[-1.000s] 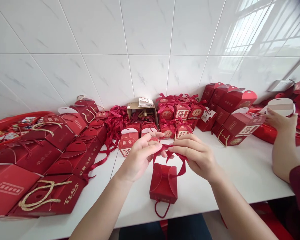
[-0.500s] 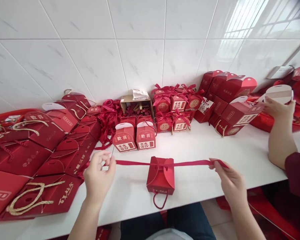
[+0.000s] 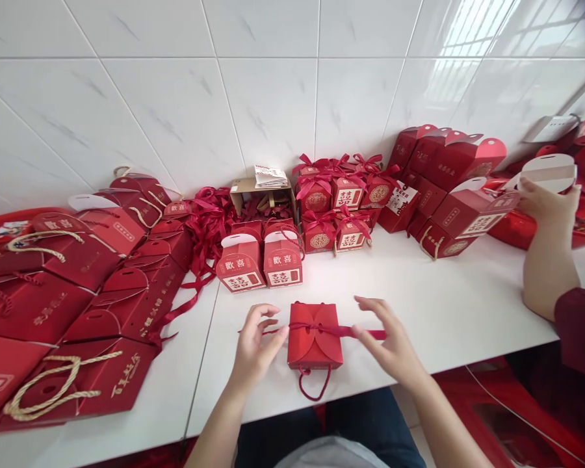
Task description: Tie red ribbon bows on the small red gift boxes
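A small red gift box [image 3: 315, 354] sits in front of me on the white table, its curved top flaps folded together. Across its top runs a dark red ribbon [image 3: 332, 331], crossed at the middle, with both tails lying out to the sides. My left hand [image 3: 257, 344] is beside the box's left edge, fingers apart, its thumb close to the ribbon. On the other side my right hand [image 3: 389, 341] is also open, the thumb over the right ribbon tail. A dark red cord handle [image 3: 316, 394] loops off the box's front.
Several finished boxes with bows [image 3: 348, 195] stand by the tiled wall. Two upright boxes [image 3: 283, 260] are left of them, beside a ribbon heap [image 3: 209, 224]. Stacked red boxes [image 3: 127, 292] fill the left. At right, another person's hand [image 3: 548, 198] holds a box.
Both my hands have let go of the stretched ribbon tails and come inward to the box. The ribbon now lies slack across its top.
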A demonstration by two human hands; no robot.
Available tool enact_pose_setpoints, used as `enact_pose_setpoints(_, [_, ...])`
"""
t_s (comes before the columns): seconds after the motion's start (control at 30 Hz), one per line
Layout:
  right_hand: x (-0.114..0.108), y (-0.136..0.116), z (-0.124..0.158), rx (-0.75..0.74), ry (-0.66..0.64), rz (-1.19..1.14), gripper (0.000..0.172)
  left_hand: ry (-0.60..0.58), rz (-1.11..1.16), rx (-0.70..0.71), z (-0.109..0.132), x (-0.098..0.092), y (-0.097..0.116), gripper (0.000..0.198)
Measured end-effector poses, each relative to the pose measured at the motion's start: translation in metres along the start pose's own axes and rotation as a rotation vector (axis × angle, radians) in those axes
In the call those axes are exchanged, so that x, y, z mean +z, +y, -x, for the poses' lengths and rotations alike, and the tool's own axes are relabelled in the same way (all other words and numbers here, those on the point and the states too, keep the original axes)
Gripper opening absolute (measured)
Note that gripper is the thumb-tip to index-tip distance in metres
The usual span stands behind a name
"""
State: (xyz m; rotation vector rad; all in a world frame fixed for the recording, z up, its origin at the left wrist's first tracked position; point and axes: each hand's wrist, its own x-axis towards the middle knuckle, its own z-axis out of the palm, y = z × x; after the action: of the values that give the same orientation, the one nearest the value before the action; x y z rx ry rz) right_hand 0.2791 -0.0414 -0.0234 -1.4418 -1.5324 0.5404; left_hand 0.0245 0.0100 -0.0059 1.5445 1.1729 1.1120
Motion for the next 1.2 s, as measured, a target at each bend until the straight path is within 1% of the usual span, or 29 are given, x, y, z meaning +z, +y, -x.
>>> enact_pose_setpoints(0.07, [0.019, -0.007, -0.003, 0.029, -0.066, -0.066, 0.044, -0.083, 0.103, -0.071, -0.001, 0.012, -0.003, 0.022])
enact_pose_setpoints(0.1, [0.026, -0.007, -0.003, 0.066, -0.092, -0.113, 0.045, -0.113, 0.134, -0.095, -0.001, 0.016, -0.006, 0.023])
enact_pose_setpoints(0.2, [0.039, -0.004, -0.006, 0.253, -0.158, -0.33, 0.036, -0.165, 0.154, -0.13, -0.001, 0.021, -0.015, 0.024])
enact_pose_setpoints(0.27, [0.039, -0.002, -0.01, 0.367, -0.242, -0.459, 0.032, -0.204, 0.105, -0.158, -0.003, 0.019, -0.017, 0.025])
enact_pose_setpoints(0.3, [0.038, -0.001, -0.012, 0.399, -0.301, -0.499, 0.033, -0.232, 0.067, -0.178, -0.003, 0.016, -0.016, 0.026])
enact_pose_setpoints(0.37, [0.032, -0.001, -0.017, 0.42, -0.426, -0.53, 0.038, -0.287, -0.013, -0.215, -0.005, 0.011, -0.012, 0.031])
enact_pose_setpoints(0.43, [0.025, 0.0, -0.021, 0.426, -0.474, -0.554, 0.043, -0.285, -0.076, -0.213, -0.006, 0.006, -0.009, 0.038])
enact_pose_setpoints(0.47, [0.023, 0.001, -0.023, 0.435, -0.463, -0.573, 0.045, -0.251, -0.098, -0.197, -0.006, 0.005, -0.008, 0.041])
enact_pose_setpoints(0.53, [0.018, 0.004, -0.025, 0.458, -0.416, -0.604, 0.048, -0.143, -0.133, -0.149, -0.005, 0.004, -0.009, 0.044])
enact_pose_setpoints(0.6, [0.015, 0.007, -0.025, 0.472, -0.388, -0.624, 0.047, -0.047, -0.155, -0.105, -0.004, 0.006, -0.012, 0.045])
enact_pose_setpoints(0.63, [0.014, 0.009, -0.025, 0.472, -0.391, -0.632, 0.046, -0.02, -0.165, -0.087, -0.004, 0.006, -0.013, 0.045])
enact_pose_setpoints(0.7, [0.01, 0.009, -0.024, 0.468, -0.412, -0.652, 0.043, -0.008, -0.192, -0.053, -0.003, 0.007, -0.015, 0.042])
enact_pose_setpoints(0.73, [0.007, 0.008, -0.024, 0.469, -0.428, -0.667, 0.042, 0.004, -0.22, -0.025, -0.003, 0.006, -0.013, 0.039])
enact_pose_setpoints(0.77, [0.005, 0.006, -0.025, 0.472, -0.446, -0.694, 0.04, 0.043, -0.267, 0.017, -0.003, 0.006, -0.01, 0.033])
enact_pose_setpoints(0.83, [-0.002, -0.001, -0.026, 0.475, -0.468, -0.779, 0.038, 0.177, -0.399, 0.136, -0.003, 0.006, 0.0, 0.02])
enact_pose_setpoints(0.87, [-0.004, -0.006, -0.027, 0.47, -0.467, -0.825, 0.037, 0.22, -0.461, 0.209, -0.002, 0.007, 0.008, 0.018])
enact_pose_setpoints(0.9, [-0.007, -0.012, -0.028, 0.46, -0.458, -0.865, 0.035, 0.211, -0.509, 0.276, -0.002, 0.01, 0.016, 0.016])
enact_pose_setpoints(0.93, [-0.008, -0.017, -0.029, 0.446, -0.448, -0.89, 0.033, 0.145, -0.54, 0.333, -0.001, 0.013, 0.024, 0.016])
enact_pose_setpoints(1.0, [-0.01, -0.026, -0.031, 0.418, -0.454, -0.899, 0.03, -0.056, -0.564, 0.403, -0.002, 0.024, 0.037, 0.016])
enact_pose_setpoints(1.03, [-0.01, -0.03, -0.032, 0.41, -0.465, -0.899, 0.028, -0.123, -0.571, 0.426, -0.003, 0.03, 0.042, 0.019])
enact_pose_setpoints(1.07, [-0.01, -0.033, -0.032, 0.405, -0.48, -0.899, 0.026, -0.143, -0.582, 0.444, -0.004, 0.036, 0.044, 0.021])
enact_pose_setpoints(1.1, [-0.011, -0.035, -0.032, 0.402, -0.496, -0.898, 0.026, -0.124, -0.59, 0.464, -0.007, 0.041, 0.044, 0.021])
enact_pose_setpoints(1.2, [-0.015, -0.039, -0.031, 0.399, -0.517, -0.835, 0.028, 0.014, -0.57, 0.529, -0.014, 0.049, 0.036, 0.026])
